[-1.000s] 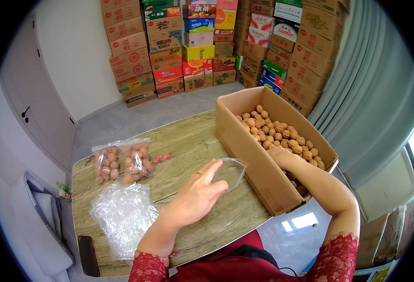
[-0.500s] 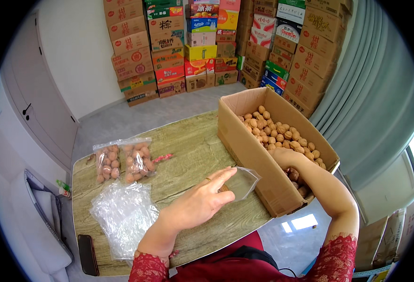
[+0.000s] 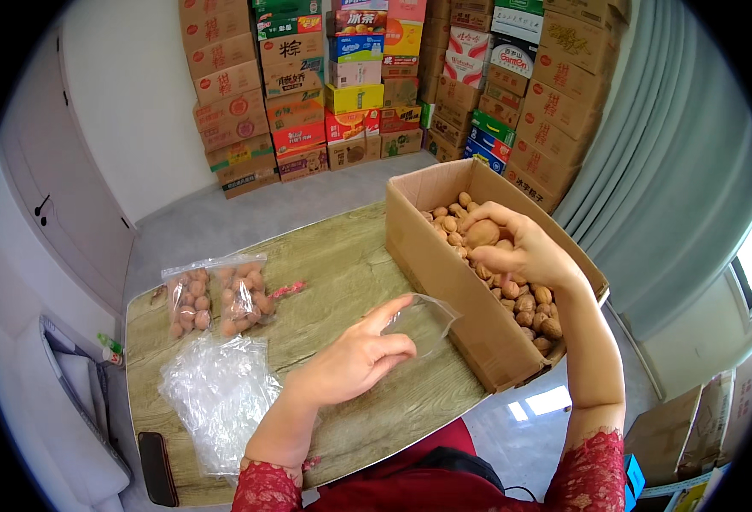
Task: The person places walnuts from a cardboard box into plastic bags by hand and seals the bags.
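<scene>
My right hand (image 3: 536, 254) is raised over the open cardboard box (image 3: 444, 282), its fingers curled round a walnut (image 3: 483, 233). Whether more nuts lie in the palm is hidden. Loose walnuts (image 3: 525, 303) fill much of the box below it. Left of the box, my left hand (image 3: 355, 358) holds a clear plastic bag (image 3: 431, 324) by its rim, with the mouth spread toward the box. What lies inside this bag, if anything, is hard to make out.
Two filled bags of walnuts (image 3: 190, 303) lie at the table's far left, beside a small red strip (image 3: 289, 289). Nearer are a pile of clear bags (image 3: 222, 397) and a dark phone (image 3: 157, 468). Stacked cartons (image 3: 299, 111) line the back wall.
My right hand has come up out of the walnuts with one in its fingers. My left hand keeps its hold on the bag. The view has shifted slightly.
</scene>
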`<state>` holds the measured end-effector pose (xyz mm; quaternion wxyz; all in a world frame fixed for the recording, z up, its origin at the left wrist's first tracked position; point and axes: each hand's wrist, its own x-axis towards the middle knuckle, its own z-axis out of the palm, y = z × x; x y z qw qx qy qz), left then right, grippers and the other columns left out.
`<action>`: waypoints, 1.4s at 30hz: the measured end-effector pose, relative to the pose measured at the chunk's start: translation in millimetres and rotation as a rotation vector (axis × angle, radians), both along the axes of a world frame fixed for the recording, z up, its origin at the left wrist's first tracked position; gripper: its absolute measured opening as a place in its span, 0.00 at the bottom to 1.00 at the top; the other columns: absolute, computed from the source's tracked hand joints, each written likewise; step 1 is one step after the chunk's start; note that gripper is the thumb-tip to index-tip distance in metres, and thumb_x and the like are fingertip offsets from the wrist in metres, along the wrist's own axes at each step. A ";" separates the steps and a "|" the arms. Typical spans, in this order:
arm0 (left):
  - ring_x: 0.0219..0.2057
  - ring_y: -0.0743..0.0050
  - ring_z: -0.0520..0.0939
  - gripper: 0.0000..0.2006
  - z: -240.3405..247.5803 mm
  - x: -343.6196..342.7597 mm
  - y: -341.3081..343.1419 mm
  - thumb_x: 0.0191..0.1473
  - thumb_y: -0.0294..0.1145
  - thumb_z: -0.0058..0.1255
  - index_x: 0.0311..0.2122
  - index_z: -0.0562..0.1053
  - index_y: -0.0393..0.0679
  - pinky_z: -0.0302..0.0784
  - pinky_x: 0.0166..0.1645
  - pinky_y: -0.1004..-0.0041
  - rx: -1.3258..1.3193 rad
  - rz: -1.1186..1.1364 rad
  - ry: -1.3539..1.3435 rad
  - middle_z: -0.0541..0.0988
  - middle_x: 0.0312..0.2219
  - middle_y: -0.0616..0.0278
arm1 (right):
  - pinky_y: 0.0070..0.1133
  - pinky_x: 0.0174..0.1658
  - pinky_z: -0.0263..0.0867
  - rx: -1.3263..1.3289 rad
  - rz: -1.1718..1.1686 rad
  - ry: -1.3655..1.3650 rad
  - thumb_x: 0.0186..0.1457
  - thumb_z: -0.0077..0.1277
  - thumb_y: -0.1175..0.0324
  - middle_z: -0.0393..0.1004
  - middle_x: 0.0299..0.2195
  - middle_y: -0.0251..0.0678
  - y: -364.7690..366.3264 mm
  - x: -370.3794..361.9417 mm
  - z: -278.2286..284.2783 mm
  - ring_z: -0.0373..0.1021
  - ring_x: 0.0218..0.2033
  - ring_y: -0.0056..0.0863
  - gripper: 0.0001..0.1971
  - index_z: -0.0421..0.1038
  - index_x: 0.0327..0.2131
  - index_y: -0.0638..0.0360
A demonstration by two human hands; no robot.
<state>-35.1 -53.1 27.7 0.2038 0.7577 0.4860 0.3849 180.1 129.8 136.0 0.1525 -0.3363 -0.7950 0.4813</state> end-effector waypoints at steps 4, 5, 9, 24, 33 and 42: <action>0.61 0.38 0.68 0.05 -1.0 1.9 2.7 0.56 0.26 0.58 0.38 0.77 0.46 0.70 0.61 0.59 0.021 -0.006 0.012 0.60 0.64 0.39 | 0.26 0.49 0.69 0.556 0.418 0.135 0.48 0.61 0.71 0.74 0.42 0.38 -27.0 -24.6 -25.6 0.72 0.46 0.33 0.19 0.73 0.46 0.56; 0.61 0.38 0.68 0.05 0.1 2.3 2.6 0.55 0.26 0.58 0.38 0.78 0.46 0.69 0.61 0.59 0.037 0.010 0.019 0.60 0.64 0.39 | 0.27 0.49 0.69 0.545 0.449 0.112 0.48 0.62 0.71 0.73 0.42 0.40 -32.6 -31.1 -32.1 0.71 0.47 0.36 0.19 0.73 0.46 0.56; 0.58 0.45 0.72 0.07 0.7 5.3 7.1 0.52 0.24 0.59 0.37 0.80 0.47 0.71 0.58 0.62 0.058 0.047 0.001 0.65 0.61 0.44 | 0.30 0.49 0.70 0.645 0.424 0.123 0.49 0.64 0.71 0.72 0.45 0.43 -35.4 -36.2 -59.9 0.72 0.47 0.41 0.22 0.72 0.49 0.55; 0.60 0.36 0.70 0.04 -3.6 0.0 4.5 0.57 0.26 0.55 0.38 0.77 0.45 0.70 0.60 0.59 0.017 0.097 0.069 0.56 0.65 0.32 | 0.30 0.42 0.71 0.776 0.048 0.017 0.52 0.60 0.71 0.78 0.36 0.41 4.6 -9.3 -31.2 0.76 0.36 0.38 0.13 0.75 0.42 0.60; 0.59 0.36 0.70 0.03 -2.4 3.0 3.1 0.58 0.27 0.55 0.37 0.76 0.44 0.72 0.58 0.59 0.004 0.065 0.104 0.57 0.65 0.34 | 0.40 0.58 0.64 0.470 0.224 -0.974 0.47 0.63 0.49 0.65 0.58 0.46 67.5 25.8 -84.9 0.67 0.57 0.47 0.42 0.58 0.66 0.40; 0.60 0.34 0.69 0.03 6.7 3.0 -2.1 0.59 0.29 0.53 0.37 0.74 0.43 0.71 0.59 0.57 -0.053 0.067 0.088 0.57 0.65 0.33 | 0.39 0.52 0.68 0.347 0.203 -1.050 0.52 0.58 0.54 0.64 0.58 0.52 58.2 13.6 -101.4 0.70 0.54 0.47 0.39 0.55 0.66 0.39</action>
